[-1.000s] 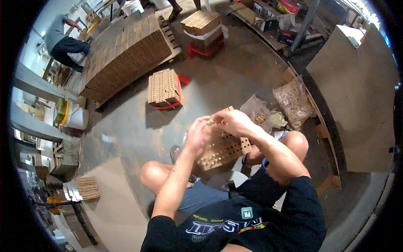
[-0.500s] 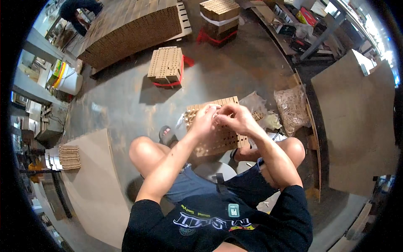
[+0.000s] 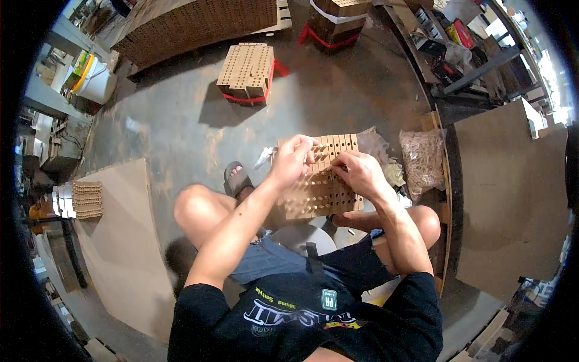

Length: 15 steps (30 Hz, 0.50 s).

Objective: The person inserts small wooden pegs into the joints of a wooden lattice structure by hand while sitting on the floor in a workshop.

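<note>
A stack of drilled wooden strips (image 3: 345, 142) stands between my knees, with rows of round holes on top. Many short wooden dowels (image 3: 309, 186) stick up from its left and middle holes, while holes along the right side show dark. My left hand (image 3: 292, 159) is closed over the left far part of the stack, fingers curled; what it holds is hidden. On the right, my right hand (image 3: 360, 172) pinches a small light dowel at the fingertips, close above the holes.
A clear bag of dowels (image 3: 422, 158) lies at the right, beside crumpled plastic (image 3: 375, 145). Ahead stands a red-strapped bundle of drilled strips (image 3: 246, 67). Large boards lie left (image 3: 120, 241) and right (image 3: 512, 193). A white bucket (image 3: 98, 81) stands far left.
My hands were together over the stack and have moved apart; the right one has come down close to the holes. The whole view has shifted slightly.
</note>
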Each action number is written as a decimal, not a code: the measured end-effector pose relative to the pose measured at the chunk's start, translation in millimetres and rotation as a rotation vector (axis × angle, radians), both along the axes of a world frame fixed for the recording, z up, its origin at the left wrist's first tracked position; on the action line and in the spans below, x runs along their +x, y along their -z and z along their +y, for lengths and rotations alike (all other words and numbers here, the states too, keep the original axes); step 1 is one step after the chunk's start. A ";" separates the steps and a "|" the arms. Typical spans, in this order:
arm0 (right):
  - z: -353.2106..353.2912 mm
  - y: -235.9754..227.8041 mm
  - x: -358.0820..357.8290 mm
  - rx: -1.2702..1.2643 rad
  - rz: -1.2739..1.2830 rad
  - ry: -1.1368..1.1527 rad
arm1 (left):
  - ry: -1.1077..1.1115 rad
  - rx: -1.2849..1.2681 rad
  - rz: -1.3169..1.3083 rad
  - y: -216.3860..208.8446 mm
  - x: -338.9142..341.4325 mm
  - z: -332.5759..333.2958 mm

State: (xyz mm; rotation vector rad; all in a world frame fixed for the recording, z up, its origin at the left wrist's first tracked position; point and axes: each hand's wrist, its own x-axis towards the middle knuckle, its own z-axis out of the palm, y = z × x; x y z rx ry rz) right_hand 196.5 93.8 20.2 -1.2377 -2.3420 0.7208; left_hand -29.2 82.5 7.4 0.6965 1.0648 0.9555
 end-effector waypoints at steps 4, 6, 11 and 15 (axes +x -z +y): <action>-0.4 -13.8 -6.7 0.117 -0.172 -0.143 | 0.024 -0.007 -0.007 -1.9 3.7 2.0; 0.5 -6.9 -12.0 0.204 -0.149 -0.130 | 0.042 -0.010 0.000 -1.0 4.4 2.8; 5.9 -31.2 -13.9 -0.092 -0.186 -0.123 | 0.093 -0.010 0.047 -8.3 10.5 0.6; -3.3 -46.5 -17.3 -0.445 0.256 0.133 | 0.198 0.063 0.089 -7.7 19.9 -4.7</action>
